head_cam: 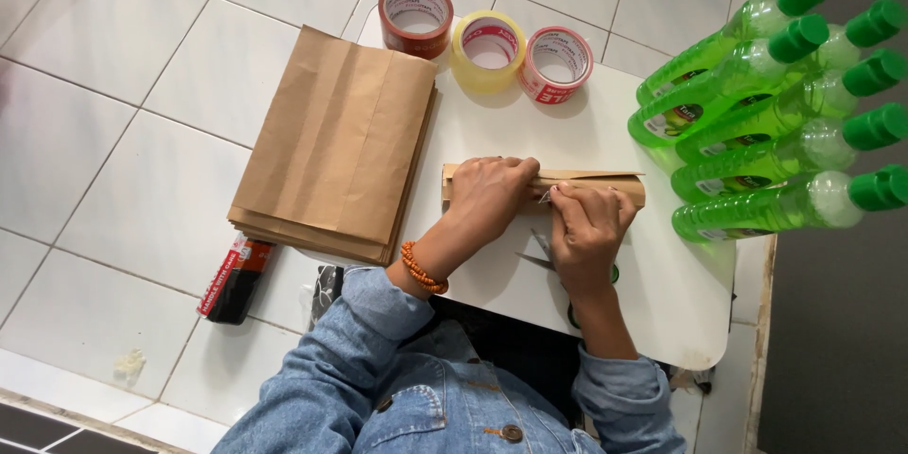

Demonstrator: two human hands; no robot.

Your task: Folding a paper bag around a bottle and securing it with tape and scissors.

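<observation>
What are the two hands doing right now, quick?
Left hand: pressed flat on the long brown paper-wrapped parcel, holding it down.
Right hand: fingers pinched on the parcel's edge.

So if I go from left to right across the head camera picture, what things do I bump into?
Small red and black box on the floor → stack of flat brown paper bags → dark red tape roll → clear yellowish tape roll → red and white tape roll → green bottles with green caps.

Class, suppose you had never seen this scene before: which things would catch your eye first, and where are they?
The bright green bottles with green caps, lying in a row at the table's right edge, stand out first. Next come both hands, left hand and right hand, pressed on a brown paper-wrapped parcel at the centre. Three tape rolls sit along the far edge.
</observation>
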